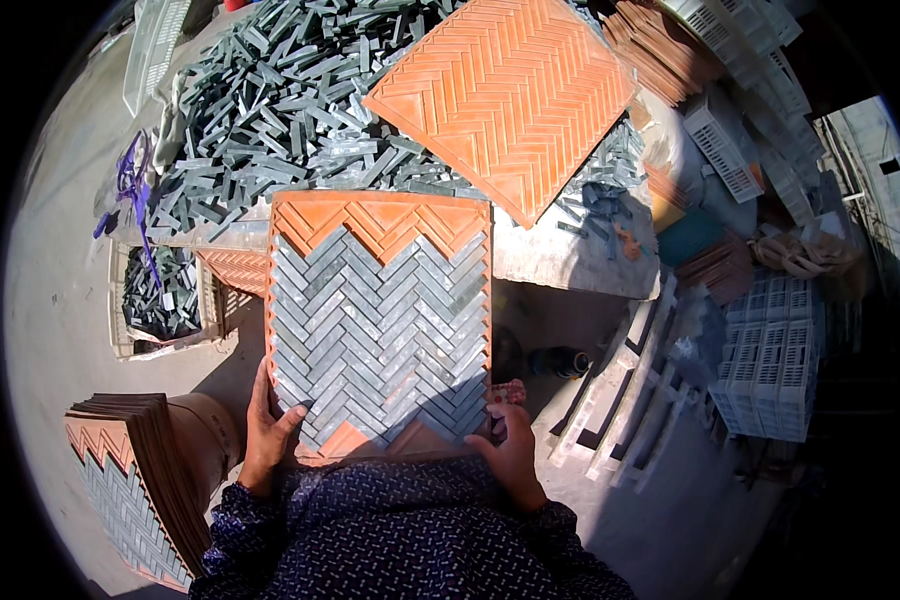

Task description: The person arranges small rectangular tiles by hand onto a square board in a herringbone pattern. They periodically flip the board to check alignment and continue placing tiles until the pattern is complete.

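An orange herringbone mould tray (310,215) lies in front of me, its grooves mostly filled with grey-green stone strips (380,330). Bare orange grooves show along its far and near ends. My left hand (267,425) is closed on the tray's near left edge, thumb on top. At the near right edge, my right hand (510,448) grips it with the thumb over the rim; its other fingers are partly hidden. A small red patterned thing (508,391) shows beside that hand, its kind unclear. Beyond, an unfilled orange mould tray (500,95) rests tilted on the strip pile.
Loose stone strips (270,120) heap across the worktable (580,255). A crate (120,320) of strips stands at left, below a purple tie (135,185). Stacked trays (155,450) rise at lower left. A pallet (610,400) and plastic crates (767,370) stand at right.
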The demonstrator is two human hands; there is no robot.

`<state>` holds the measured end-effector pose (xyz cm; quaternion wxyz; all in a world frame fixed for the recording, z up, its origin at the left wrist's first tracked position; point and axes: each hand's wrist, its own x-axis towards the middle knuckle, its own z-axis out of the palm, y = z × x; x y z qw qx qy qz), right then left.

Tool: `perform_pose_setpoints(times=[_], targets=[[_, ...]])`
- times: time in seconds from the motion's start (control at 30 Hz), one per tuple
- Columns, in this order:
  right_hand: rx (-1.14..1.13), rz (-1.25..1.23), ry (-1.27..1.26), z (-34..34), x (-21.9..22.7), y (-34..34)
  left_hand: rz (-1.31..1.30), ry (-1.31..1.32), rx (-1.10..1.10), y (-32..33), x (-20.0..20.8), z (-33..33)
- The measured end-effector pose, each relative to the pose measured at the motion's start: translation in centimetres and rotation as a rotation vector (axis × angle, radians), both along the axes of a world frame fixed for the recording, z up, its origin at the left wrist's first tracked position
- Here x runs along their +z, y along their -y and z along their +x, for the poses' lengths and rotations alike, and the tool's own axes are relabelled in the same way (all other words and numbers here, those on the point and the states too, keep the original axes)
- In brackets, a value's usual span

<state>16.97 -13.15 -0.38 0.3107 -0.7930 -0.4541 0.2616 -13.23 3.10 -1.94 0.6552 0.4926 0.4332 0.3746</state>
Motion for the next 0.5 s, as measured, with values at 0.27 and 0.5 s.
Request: perform_pose_setpoints(times=[0.27,0.5], targets=[[0.002,-0.229,-0.177,0.3,2.3,-1.9,-0.009,0.04,0.011,-0.4,-1.1,-0.7],[-0.002,-0.215,-0.079,-0.6,-0.5,-0.7,-0.035,0.082,0.006,-0.4,-1.5,-1.2]])
